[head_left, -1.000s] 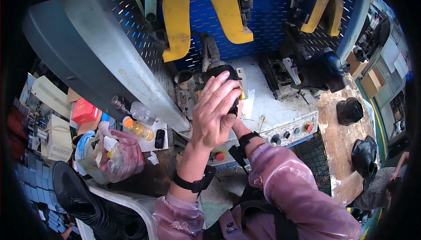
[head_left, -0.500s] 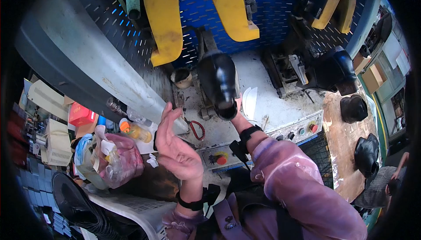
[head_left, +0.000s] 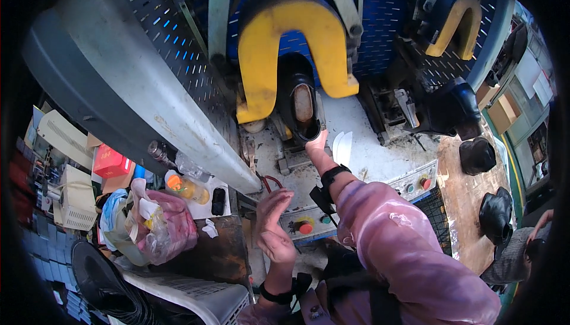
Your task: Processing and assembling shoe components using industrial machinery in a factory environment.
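Note:
A glossy black shoe upper [head_left: 290, 100] sits on the machine, its far part inside the arch of a yellow U-shaped clamp [head_left: 256, 75]. Its opening faces up toward me, and a tan patch shows inside. My right hand [head_left: 317, 142] grips the near right edge of the upper; most of its fingers are hidden behind it. Nearer to me, my left hand [head_left: 274, 227] is raised with nothing in it, fingers stretched out and held together. It hovers beside the control panel [head_left: 323, 212] with a red button, next to a red-handled tool [head_left: 270, 182].
White curved pieces [head_left: 342, 148] lie on the machine bed. A second station at right holds another black upper [head_left: 454, 108]; more black uppers [head_left: 496, 213] rest on the wooden table. A grey column [head_left: 172, 99], pink plastic bag [head_left: 172, 221] and white basket [head_left: 196, 295] are at left.
The upper has moved away from me into the yellow clamp's arch, and its opening has turned up into view. The clamp sits lower and nearer. My left hand has shifted right and toward me.

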The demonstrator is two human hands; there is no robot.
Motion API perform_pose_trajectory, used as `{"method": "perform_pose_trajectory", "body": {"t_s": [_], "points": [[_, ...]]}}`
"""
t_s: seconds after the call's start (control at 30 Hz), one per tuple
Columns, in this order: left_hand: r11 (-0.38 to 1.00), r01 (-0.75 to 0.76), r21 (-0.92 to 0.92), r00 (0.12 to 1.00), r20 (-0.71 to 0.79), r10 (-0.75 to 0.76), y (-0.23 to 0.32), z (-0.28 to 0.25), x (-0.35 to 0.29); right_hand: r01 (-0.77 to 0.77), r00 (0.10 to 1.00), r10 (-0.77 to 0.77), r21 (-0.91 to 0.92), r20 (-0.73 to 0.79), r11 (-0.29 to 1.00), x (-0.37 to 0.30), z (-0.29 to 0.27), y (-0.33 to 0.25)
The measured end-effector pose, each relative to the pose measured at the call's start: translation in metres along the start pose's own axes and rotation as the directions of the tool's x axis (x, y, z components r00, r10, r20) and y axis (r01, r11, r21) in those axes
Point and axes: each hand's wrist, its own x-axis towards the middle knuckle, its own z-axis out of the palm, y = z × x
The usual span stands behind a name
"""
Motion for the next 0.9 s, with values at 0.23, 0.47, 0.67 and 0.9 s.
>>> {"method": "perform_pose_trajectory", "body": {"t_s": [0.23, 0.47, 0.67, 0.9], "points": [[0.99, 0.048, 0.131, 0.995, 0.086, -0.059, 0.026, 0.004, -0.032, 0.005, 1.0, -0.004, 0.174, -0.003, 0.985, 0.007, 0.011, 0.006], [0.972, 0.01, 0.234, 0.97, 0.234, -0.066, 0.087, 0.094, -0.022, -0.093, 0.896, 0.206, -0.287, 0.394, 0.953, 0.005, -0.045, -0.02], [0.94, -0.258, 0.224, 0.898, 0.415, 0.147, 0.087, 0.241, -0.001, -0.523, 0.527, 0.04, 0.286, 0.849, 0.803, -0.023, -0.249, 0.039], [0.55, -0.53, 0.645, 0.848, 0.391, 0.359, 0.068, 0.34, 0.022, -0.678, 0.565, 0.475, 0.052, 0.675, 0.733, 0.012, -0.526, 0.038]]}}
